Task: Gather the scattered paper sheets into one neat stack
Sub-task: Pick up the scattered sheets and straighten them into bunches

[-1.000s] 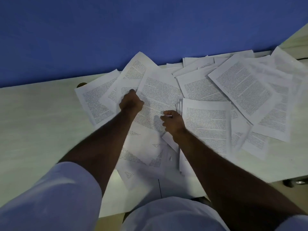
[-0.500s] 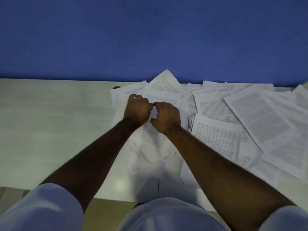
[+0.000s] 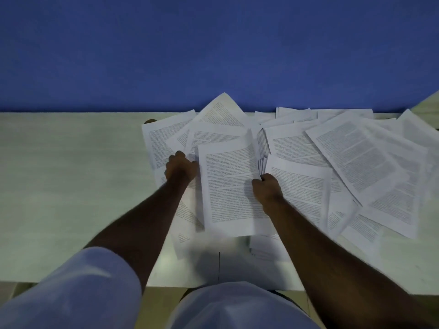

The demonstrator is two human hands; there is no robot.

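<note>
White printed sheet (image 3: 229, 186) gripped by left hand (image 3: 181, 167) and right hand (image 3: 267, 188), fingers curled on side edges; long axis pointing away toward blue wall (image 3: 213, 51), over scattered sheets (image 3: 356, 157) on desk (image 3: 66, 181).

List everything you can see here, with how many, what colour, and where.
held sheet: one, white with black print, lifted at centre between both hands
scattered sheets: many, overlapping, exact count unclear, white printed, centre to right of table
table: one, pale, across the frame
wall: blue, behind table
dark round object: one, mostly hidden at the sheets' far left corner
sleeves: white, bottom
left hand: grips held sheet's left edge
right hand: grips its right edge
</note>
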